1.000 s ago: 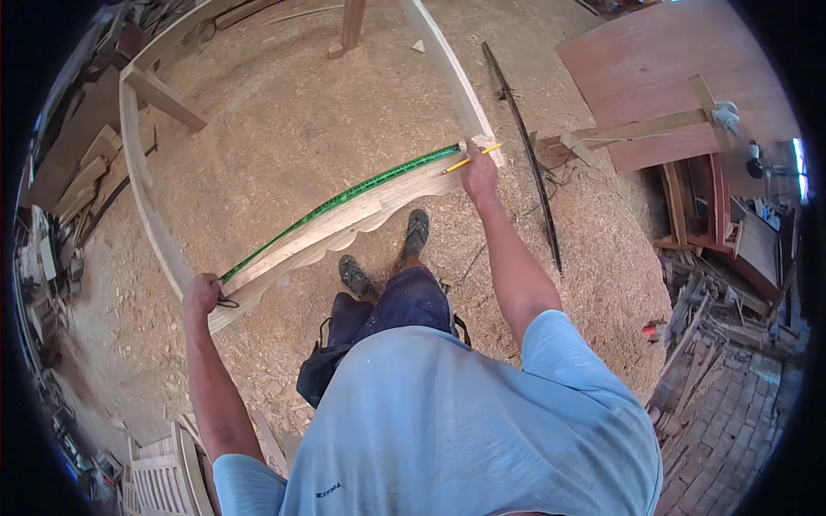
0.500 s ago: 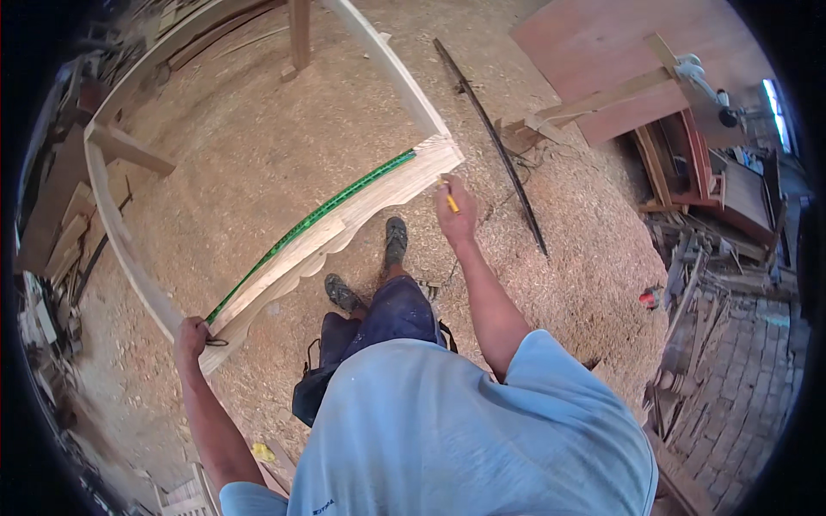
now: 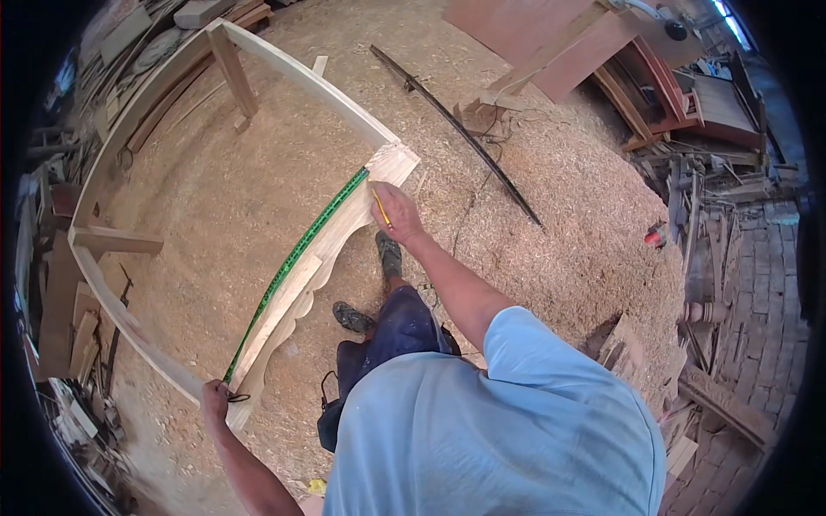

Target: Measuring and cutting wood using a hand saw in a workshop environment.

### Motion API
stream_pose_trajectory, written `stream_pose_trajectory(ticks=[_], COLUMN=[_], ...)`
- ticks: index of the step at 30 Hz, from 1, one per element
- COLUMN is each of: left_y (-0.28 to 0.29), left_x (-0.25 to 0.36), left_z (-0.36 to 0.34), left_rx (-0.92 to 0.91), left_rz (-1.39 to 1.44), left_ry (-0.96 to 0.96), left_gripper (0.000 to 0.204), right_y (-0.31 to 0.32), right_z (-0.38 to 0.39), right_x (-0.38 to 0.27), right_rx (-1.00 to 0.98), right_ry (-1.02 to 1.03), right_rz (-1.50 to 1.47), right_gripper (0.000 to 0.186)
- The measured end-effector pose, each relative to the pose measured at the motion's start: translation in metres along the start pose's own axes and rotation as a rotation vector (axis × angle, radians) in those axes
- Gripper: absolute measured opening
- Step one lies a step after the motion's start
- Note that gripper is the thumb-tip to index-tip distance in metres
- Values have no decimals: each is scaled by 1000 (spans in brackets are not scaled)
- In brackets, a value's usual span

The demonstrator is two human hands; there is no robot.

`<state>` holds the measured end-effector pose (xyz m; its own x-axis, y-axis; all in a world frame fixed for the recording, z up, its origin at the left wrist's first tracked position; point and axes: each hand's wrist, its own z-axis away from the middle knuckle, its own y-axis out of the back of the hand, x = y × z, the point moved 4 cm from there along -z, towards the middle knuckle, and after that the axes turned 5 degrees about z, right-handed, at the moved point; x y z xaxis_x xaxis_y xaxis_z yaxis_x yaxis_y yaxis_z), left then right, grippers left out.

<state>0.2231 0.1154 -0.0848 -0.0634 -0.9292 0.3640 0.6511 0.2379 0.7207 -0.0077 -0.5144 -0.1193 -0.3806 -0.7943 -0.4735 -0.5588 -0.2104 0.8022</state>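
A green tape measure (image 3: pixel 297 254) lies stretched along the near rail (image 3: pixel 353 211) of a pale wooden frame, a rail with a scalloped lower edge. My left hand (image 3: pixel 215 400) is closed on the tape's near-left end, at the frame's corner; a dark loop of cord hangs beside it. My right hand (image 3: pixel 397 211) holds a yellow pencil (image 3: pixel 381 209) over the rail, its tip close to the tape's far end. The tape's far end lies on the wood near the right corner, with no hand on it.
A long dark bar (image 3: pixel 465 133) lies on the shavings-covered floor beyond the frame. Reddish boards and a cabinet-like piece (image 3: pixel 658 90) stand at the far right. Scrap wood (image 3: pixel 723 404) is heaped along the right, and stacked timber (image 3: pixel 138 43) at the far left.
My right hand with the pencil has moved from just off the rail's right end in onto the rail beside the tape's end. The whole view has turned; my left hand keeps its hold.
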Motion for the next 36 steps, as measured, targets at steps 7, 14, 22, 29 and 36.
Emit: stream_pose_trajectory(ticks=[7,14,22,29,36], left_y=[-1,-1,-1,-4,1], left_x=[-9,-12,-12,-24,-14], left_z=[-4,-5,-8,-15,-9], left_rx=[-9,-12,-26,-41,-42], left_rz=[3,30,-17,5,19], left_ry=[-25,-60,-75,-87,-47], left_gripper=[27,28,28,28,28], right_y=[-1,1,-6,-8,-2], right_z=[-1,-5,-5,-5,-6], right_x=[-3,-9,-8,-10,-15], right_rx=[-19,-40,47,29,3], right_ry=[-17,-20,71,79,91], right_rz=[69,212,262,337,390], right_gripper=[44,45,46,50,51])
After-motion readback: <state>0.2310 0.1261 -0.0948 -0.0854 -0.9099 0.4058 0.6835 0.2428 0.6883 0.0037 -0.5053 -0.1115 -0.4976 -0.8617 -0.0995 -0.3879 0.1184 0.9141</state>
